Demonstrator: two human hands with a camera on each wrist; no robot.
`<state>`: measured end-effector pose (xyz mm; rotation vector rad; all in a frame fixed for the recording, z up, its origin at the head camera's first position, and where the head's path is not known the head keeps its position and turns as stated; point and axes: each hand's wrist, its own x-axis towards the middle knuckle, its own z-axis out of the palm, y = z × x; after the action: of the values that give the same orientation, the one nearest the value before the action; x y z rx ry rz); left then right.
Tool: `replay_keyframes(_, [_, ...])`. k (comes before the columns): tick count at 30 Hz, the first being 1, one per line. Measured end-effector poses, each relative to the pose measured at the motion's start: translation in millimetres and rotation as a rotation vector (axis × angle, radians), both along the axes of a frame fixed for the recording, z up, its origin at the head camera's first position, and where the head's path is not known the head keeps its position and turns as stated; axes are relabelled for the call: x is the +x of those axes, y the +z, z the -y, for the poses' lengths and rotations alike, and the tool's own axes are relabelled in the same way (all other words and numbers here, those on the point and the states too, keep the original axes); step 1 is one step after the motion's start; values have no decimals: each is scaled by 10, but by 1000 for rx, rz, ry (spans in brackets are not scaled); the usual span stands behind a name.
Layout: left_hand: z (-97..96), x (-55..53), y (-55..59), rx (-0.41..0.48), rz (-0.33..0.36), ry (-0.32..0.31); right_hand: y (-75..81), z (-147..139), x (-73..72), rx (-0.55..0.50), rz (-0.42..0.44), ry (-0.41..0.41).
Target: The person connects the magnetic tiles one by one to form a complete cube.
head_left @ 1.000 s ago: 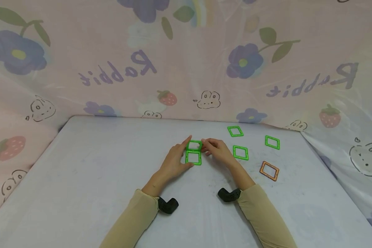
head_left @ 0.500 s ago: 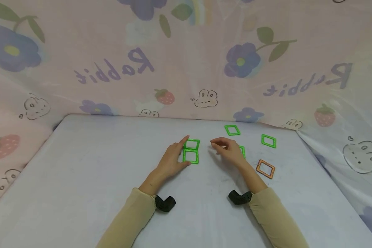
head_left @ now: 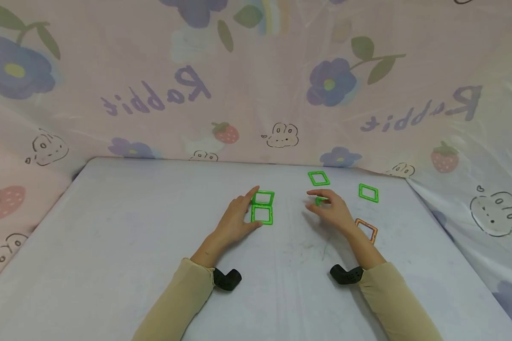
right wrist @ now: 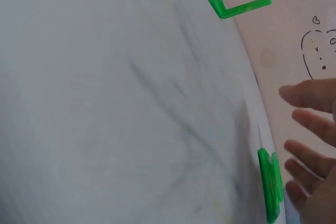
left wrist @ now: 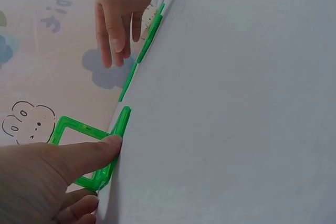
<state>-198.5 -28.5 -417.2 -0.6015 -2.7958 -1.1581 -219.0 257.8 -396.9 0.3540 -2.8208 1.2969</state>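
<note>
Two green magnetic square tiles are joined along one edge: one lies flat (head_left: 271, 215), the other stands up (left wrist: 84, 127) from its far side. My left hand (head_left: 234, 220) holds the pair at its left, thumb on the flat tile's near edge and index finger up by the raised tile's far corner. My right hand (head_left: 333, 210) hovers to the right, thumb and fingers apart, with nothing between them. Below it lies another green tile (right wrist: 270, 187), mostly covered by the hand in the head view.
Flat on the white table (head_left: 153, 237), a green tile (head_left: 322, 184) lies at the back and another (head_left: 360, 190) farther right. An orange tile (head_left: 367, 223) lies partly behind the right wrist. A printed cloth (head_left: 247, 85) rises behind the table.
My right hand has left the raised tile and moved right, over the loose green tile, its fingers spreading. My left hand stays at the joined tiles.
</note>
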Motion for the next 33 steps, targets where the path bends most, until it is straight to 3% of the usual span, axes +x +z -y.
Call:
replay_keyframes(8, [0, 29, 0, 13, -2, -1, 14, -65, 23, 76, 89, -36])
replay_keyframes(33, [-18, 15, 0, 5, 1, 1, -16, -146, 25, 196, 44, -117])
